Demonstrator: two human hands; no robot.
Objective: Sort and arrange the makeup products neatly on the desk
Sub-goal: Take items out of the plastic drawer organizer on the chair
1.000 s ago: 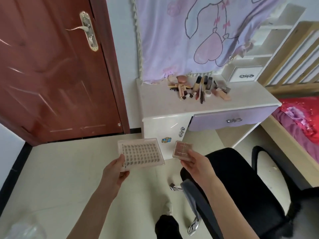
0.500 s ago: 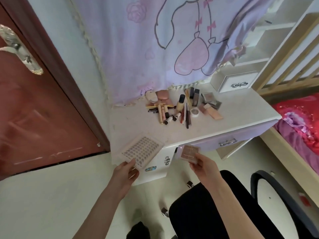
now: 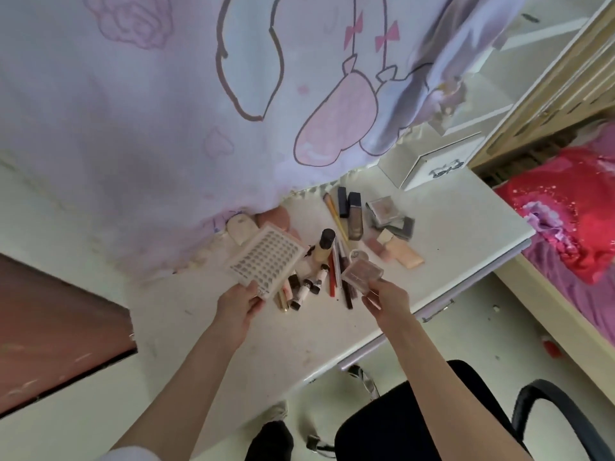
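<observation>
A white desk (image 3: 466,234) has bare room along its front edge and right end. 1 cluttered makeup pile (image 3: 336,257) sits mid-desk. The left hand (image 3: 241,302) grips 1 lash tray (image 3: 266,259); the right hand (image 3: 387,299) pinches 1 blush compact (image 3: 362,272). Both now hover over the pile, closer than 1 second ago.

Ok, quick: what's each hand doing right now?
Left hand: holding the lash tray by its near edge.
Right hand: holding the compact.
</observation>
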